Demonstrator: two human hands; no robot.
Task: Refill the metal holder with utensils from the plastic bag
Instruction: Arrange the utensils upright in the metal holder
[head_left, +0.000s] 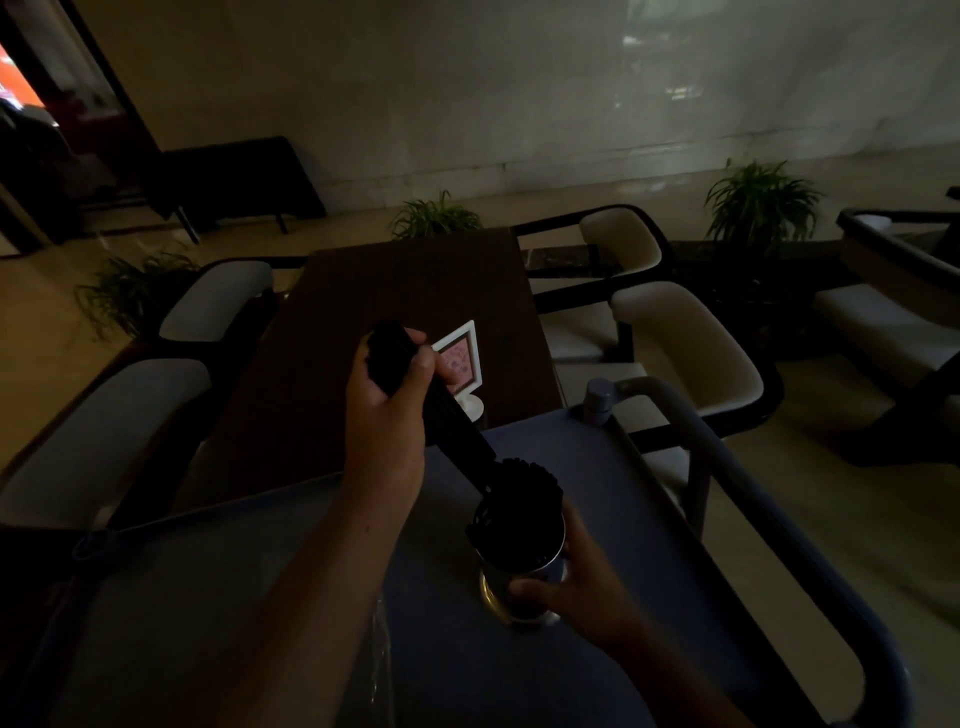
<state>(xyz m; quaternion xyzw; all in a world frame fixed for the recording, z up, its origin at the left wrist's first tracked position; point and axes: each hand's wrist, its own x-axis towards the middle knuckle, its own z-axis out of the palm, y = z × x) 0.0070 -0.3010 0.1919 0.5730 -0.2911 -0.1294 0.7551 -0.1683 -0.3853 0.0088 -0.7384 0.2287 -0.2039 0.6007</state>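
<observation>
The scene is dim. My left hand (387, 410) is shut on a bundle of long black utensils (447, 421), tilted so its lower end reaches into the metal holder (519, 561). Several black utensils stand in the holder, their tips showing above its rim. My right hand (576, 587) grips the holder's shiny side and keeps it upright on the blue cart top (639, 499). A clear plastic bag (379, 649) lies crumpled on the cart below my left forearm; I cannot make out what is in it.
The cart's curved handle (727, 447) runs along the right side. Beyond the cart stands a dark wooden table (374, 291) with a small white-framed sign (462, 364). Pale-cushioned chairs (680, 343) flank the table, and potted plants (758, 202) line the back.
</observation>
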